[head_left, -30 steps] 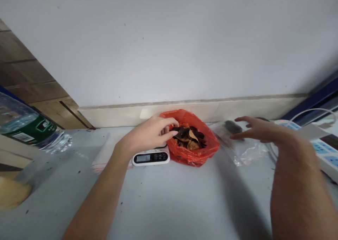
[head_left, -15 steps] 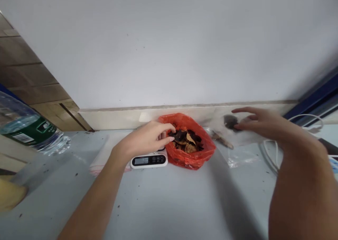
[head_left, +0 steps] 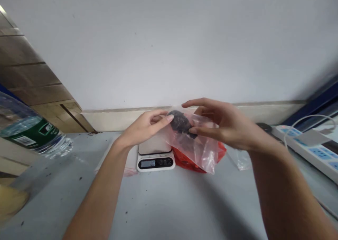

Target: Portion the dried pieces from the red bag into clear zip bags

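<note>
A clear plastic bag (head_left: 203, 155) with a dark, wrinkled dried piece (head_left: 179, 121) in it hangs between my hands. My right hand (head_left: 216, 122) pinches the bag and the dark piece from the right, thumb in front and index finger stretched out above. My left hand (head_left: 148, 127) grips the bag's left edge, its thumb at the dark piece. Behind and below the bag lies a red plastic bag (head_left: 188, 162), mostly covered. To its left, under my left hand, a white digital scale (head_left: 155, 162) reads 0.0, with its plate bare.
A large water bottle (head_left: 39, 134) and a yellow object (head_left: 12, 203) are at the left. Folded pale cloth or bags (head_left: 130, 171) lie beside the scale. Another clear bag (head_left: 240, 159) and a white power strip (head_left: 314, 146) with cables are right; a wall stands behind.
My right hand has carried the clear bag with the dark piece left, over the red bag. My left hand has moved from the red bag's rim to the clear bag's edge.
</note>
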The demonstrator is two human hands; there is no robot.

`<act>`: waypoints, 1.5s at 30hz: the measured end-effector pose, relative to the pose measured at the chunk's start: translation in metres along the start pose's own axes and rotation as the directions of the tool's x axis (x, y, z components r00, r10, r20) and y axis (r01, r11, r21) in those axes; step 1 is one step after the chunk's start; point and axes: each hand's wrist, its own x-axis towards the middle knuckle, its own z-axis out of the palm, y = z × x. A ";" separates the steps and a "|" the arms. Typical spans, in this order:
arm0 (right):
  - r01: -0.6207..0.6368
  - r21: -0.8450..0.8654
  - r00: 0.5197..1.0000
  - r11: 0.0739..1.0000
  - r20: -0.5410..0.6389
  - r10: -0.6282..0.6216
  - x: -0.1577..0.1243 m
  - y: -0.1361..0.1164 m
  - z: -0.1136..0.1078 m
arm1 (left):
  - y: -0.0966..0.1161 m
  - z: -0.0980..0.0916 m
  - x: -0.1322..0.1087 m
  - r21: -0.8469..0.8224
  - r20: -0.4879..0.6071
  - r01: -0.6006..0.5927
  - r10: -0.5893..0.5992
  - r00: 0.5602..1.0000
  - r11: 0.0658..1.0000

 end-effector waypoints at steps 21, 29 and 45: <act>-0.471 0.472 0.881 0.745 0.210 0.423 0.018 0.035 0.018 | -0.021 -0.031 -0.004 -0.146 -0.224 0.087 -0.119 0.967 0.985; -0.432 0.549 0.902 0.716 0.245 0.357 0.022 0.037 0.024 | -0.027 -0.038 -0.004 -0.180 -0.202 0.166 -0.202 0.958 0.970; -0.331 0.282 0.928 0.900 0.270 0.257 0.027 0.029 0.037 | -0.001 -0.021 -0.018 0.305 0.047 0.112 -0.133 0.990 0.946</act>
